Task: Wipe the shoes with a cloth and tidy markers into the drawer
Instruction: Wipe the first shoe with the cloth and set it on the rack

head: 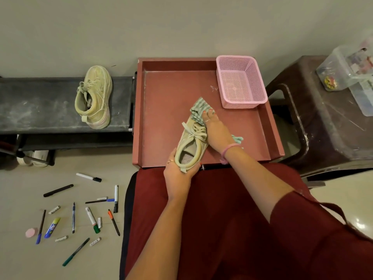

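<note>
A pale green shoe (192, 142) lies in the open red-brown drawer (165, 110), toe pointing away. My left hand (177, 174) grips its heel. My right hand (216, 130) presses a green-and-white checked cloth (199, 108) against the toe and side of the shoe, fingers over the cloth. A second matching shoe (94, 98) rests on the dark bench (40, 106) to the left. Several markers (91, 219) and pens lie scattered on the floor at lower left.
An empty pink mesh basket (241, 81) stands in the drawer's far right corner. A dark brown plastic stool (327, 122) on the right carries clear plastic boxes (351, 69). White shoes (34, 157) sit under the bench. My red-clothed lap fills the bottom.
</note>
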`<state>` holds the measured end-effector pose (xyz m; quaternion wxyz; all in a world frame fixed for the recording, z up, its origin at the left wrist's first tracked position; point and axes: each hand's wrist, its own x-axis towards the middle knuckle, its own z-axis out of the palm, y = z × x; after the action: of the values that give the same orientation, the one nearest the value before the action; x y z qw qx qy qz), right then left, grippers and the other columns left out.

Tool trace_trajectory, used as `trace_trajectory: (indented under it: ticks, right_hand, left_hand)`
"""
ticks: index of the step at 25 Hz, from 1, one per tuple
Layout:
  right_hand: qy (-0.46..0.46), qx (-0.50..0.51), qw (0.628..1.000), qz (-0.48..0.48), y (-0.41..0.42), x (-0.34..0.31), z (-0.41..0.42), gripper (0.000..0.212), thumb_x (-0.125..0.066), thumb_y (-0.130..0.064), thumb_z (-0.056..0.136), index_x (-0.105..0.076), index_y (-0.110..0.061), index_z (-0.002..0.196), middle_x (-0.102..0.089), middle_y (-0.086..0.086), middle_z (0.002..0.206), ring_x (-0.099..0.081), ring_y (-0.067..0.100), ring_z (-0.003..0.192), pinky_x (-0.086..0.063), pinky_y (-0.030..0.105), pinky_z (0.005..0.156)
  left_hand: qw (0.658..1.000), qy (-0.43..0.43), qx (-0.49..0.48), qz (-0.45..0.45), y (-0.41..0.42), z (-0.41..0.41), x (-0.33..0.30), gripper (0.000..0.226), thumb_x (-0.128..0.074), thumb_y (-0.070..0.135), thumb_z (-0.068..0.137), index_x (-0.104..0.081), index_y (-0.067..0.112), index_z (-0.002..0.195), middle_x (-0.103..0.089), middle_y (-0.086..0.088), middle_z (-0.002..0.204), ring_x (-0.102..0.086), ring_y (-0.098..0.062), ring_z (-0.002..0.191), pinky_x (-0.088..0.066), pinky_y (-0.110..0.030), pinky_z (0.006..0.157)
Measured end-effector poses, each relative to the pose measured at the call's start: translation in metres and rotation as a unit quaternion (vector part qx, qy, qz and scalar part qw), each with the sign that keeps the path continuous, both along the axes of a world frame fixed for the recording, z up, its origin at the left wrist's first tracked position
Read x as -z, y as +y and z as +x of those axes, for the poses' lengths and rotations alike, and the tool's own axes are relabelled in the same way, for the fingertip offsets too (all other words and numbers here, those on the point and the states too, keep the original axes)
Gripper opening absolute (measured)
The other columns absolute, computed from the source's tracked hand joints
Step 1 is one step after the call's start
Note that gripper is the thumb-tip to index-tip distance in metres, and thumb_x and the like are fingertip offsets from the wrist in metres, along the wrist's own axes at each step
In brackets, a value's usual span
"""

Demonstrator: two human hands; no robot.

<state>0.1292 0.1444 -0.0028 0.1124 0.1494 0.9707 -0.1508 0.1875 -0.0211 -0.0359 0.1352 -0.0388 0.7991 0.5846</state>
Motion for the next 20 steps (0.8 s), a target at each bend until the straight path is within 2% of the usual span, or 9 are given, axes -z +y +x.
trace_trajectory:
  ticks: [1,4,7,10,12,13,15,17,20]
  right_hand:
    - [0.001,-0.01,1.0,-0.012,-0.001,0.002,0.008,0.067,-0.034,0.012,0.089,-0.019,-0.009,0.151,-0.014,0.013,0.159,-0.021,0.029,0.145,-0.026,0.037,0.112]
    - [0.027,0.017,0.996,-0.085,-0.003,-0.001,0.023,0.067,-0.038,0.014,0.084,-0.033,-0.009,0.146,-0.035,0.015,0.151,-0.041,0.032,0.134,-0.035,0.037,0.108]
    - [0.05,0.079,0.986,-0.14,-0.011,-0.011,0.033,0.061,-0.039,0.011,0.084,-0.043,-0.01,0.142,-0.053,0.017,0.137,-0.054,0.034,0.118,-0.042,0.03,0.096]
    - [-0.023,0.083,0.975,-0.203,0.007,-0.031,0.042,0.054,-0.04,0.009,0.084,-0.056,-0.013,0.131,-0.06,0.008,0.128,-0.063,0.018,0.085,-0.051,0.014,0.065]
    - [-0.092,0.098,0.967,-0.214,0.032,-0.048,0.035,0.039,-0.043,0.006,0.087,-0.066,-0.013,0.112,-0.066,0.003,0.105,-0.062,0.013,0.076,-0.048,0.015,0.052]
    - [-0.086,0.113,0.97,-0.2,0.041,-0.057,0.026,0.032,-0.046,0.004,0.088,-0.066,-0.013,0.106,-0.065,0.001,0.093,-0.063,0.013,0.075,-0.047,0.016,0.05]
    - [0.013,0.128,0.974,-0.185,0.049,-0.068,0.004,0.027,-0.049,0.003,0.088,-0.064,-0.013,0.103,-0.064,0.0,0.09,-0.062,0.013,0.08,-0.047,0.017,0.057]
    - [0.083,0.09,0.981,-0.153,0.043,-0.07,-0.019,0.03,-0.05,0.002,0.088,-0.064,-0.011,0.11,-0.066,0.007,0.101,-0.062,0.02,0.091,-0.049,0.025,0.075]
    - [0.001,-0.014,1.0,-0.007,0.024,-0.059,-0.039,0.039,-0.043,0.003,0.087,-0.059,-0.007,0.121,-0.064,0.016,0.113,-0.059,0.032,0.106,-0.047,0.034,0.09]
  left_hand:
    - [1.0,0.004,0.0,-0.003,0.0,0.0,0.001,0.071,-0.087,0.03,0.065,-0.055,0.021,0.128,-0.066,0.009,0.111,-0.061,-0.003,0.1,-0.049,-0.017,0.085]
    - [1.0,0.016,-0.017,0.0,0.001,0.002,0.0,0.069,-0.086,0.03,0.066,-0.056,0.02,0.127,-0.065,0.012,0.109,-0.061,0.001,0.099,-0.042,-0.002,0.077]
    - [0.999,0.02,-0.026,-0.001,0.003,0.003,-0.001,0.07,-0.086,0.029,0.067,-0.056,0.018,0.129,-0.065,0.009,0.112,-0.06,-0.001,0.099,-0.04,0.0,0.077]
    - [0.999,0.016,-0.033,0.004,0.004,0.003,-0.002,0.068,-0.086,0.026,0.067,-0.057,0.02,0.127,-0.064,0.011,0.11,-0.06,-0.002,0.099,-0.041,0.0,0.077]
    - [0.999,0.019,-0.026,0.009,0.004,0.004,-0.001,0.068,-0.086,0.024,0.067,-0.056,0.022,0.128,-0.063,0.013,0.108,-0.059,0.0,0.098,-0.042,-0.002,0.079]
    - [0.999,0.02,-0.022,0.011,0.005,0.005,-0.001,0.067,-0.085,0.023,0.068,-0.055,0.022,0.129,-0.063,0.013,0.109,-0.059,0.001,0.099,-0.045,-0.006,0.083]
    - [0.999,0.041,-0.01,0.0,0.006,0.006,-0.002,0.068,-0.084,0.02,0.07,-0.054,0.02,0.13,-0.062,0.009,0.113,-0.058,-0.003,0.105,-0.049,-0.021,0.092]
    - [0.994,0.101,0.021,-0.036,0.009,0.007,-0.003,0.072,-0.083,0.011,0.069,-0.051,0.011,0.133,-0.058,0.001,0.123,-0.054,-0.014,0.115,-0.046,-0.033,0.099]
    - [0.986,0.146,0.048,-0.071,0.012,0.01,-0.001,0.078,-0.083,0.004,0.068,-0.046,0.003,0.137,-0.052,-0.008,0.134,-0.046,-0.021,0.126,-0.04,-0.04,0.107]
